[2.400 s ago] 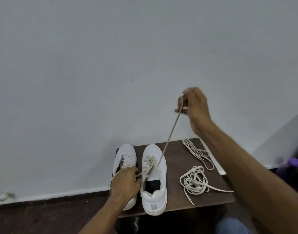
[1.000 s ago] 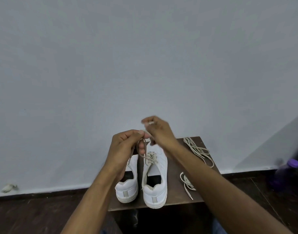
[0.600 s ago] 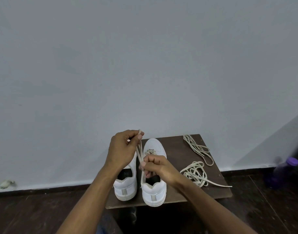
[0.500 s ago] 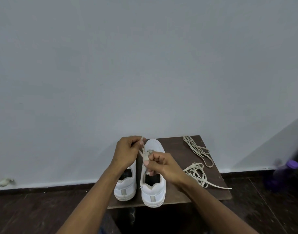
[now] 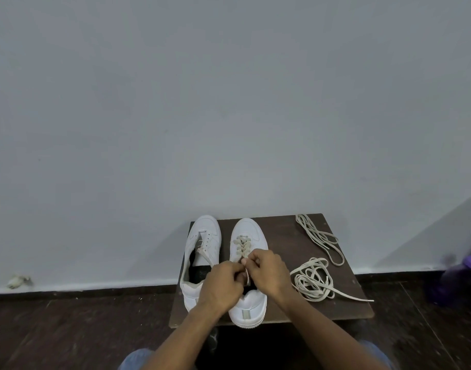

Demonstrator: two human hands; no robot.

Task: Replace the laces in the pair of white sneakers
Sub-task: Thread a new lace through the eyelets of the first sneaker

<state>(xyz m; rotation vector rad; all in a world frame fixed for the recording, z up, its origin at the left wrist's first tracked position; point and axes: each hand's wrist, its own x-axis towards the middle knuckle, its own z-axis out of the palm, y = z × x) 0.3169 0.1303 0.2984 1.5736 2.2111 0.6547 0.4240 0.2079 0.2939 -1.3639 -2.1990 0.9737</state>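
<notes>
Two white sneakers stand side by side on a small dark table (image 5: 285, 231), toes toward the wall. The right sneaker (image 5: 247, 231) carries a beige lace (image 5: 242, 245) crossed through its lower eyelets. Over its opening my left hand (image 5: 223, 285) and my right hand (image 5: 269, 273) meet, each pinching an end of that lace. The left sneaker (image 5: 204, 236) has no lace, and its tongue lies open.
A tangled beige lace (image 5: 313, 281) lies on the table right of the shoes, and another loose lace (image 5: 320, 237) lies near the far right corner. A purple bottle (image 5: 458, 276) stands on the dark floor at the right. The wall rises right behind the table.
Both hands have come down from above the toe to the right sneaker's opening, bringing the lace ends together. Earlier my right hand pulled one end high up to the right.
</notes>
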